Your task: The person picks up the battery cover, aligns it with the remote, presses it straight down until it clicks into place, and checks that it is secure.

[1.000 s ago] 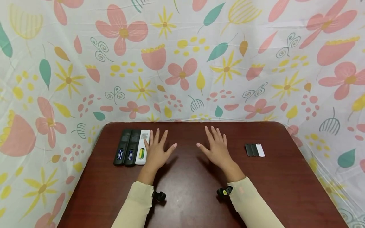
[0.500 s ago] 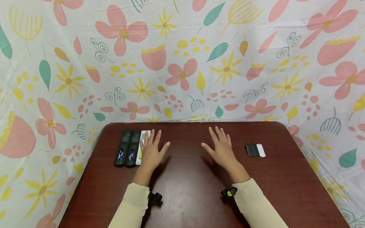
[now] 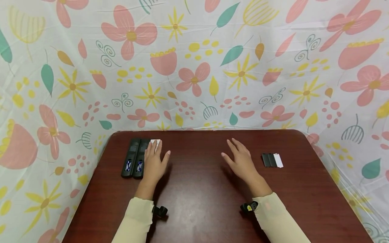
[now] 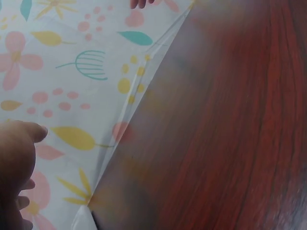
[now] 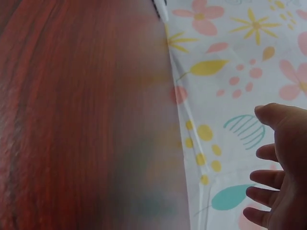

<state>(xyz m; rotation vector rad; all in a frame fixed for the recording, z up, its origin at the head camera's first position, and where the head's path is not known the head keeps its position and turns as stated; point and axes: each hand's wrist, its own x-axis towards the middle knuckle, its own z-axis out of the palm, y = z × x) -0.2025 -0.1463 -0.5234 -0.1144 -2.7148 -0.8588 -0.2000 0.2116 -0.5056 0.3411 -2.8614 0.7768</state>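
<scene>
Two black remote controls lie side by side at the table's left, the outer remote (image 3: 131,158) and the inner remote (image 3: 141,158), each with a blue battery showing in its back. Beside them is a white remote control (image 3: 156,142), mostly hidden beneath my left hand (image 3: 154,166) in the head view. That hand hovers with fingers extended, holding nothing. My right hand (image 3: 243,164) is held over the table with relaxed fingers and thumb apart, also empty. To its right sit small battery covers, black ones (image 3: 268,160) and a white one (image 3: 278,160).
The dark red wooden table (image 3: 194,189) meets a flower-printed cloth (image 3: 194,81) at its back edge and sides. A black wrist camera (image 3: 160,211) is strapped at the left sleeve, and another camera (image 3: 249,206) at the right.
My left hand has shifted left and now covers most of the white remote control. My right hand has drifted right, towards the battery covers, its fingers bending slightly. The remotes and covers stay put.
</scene>
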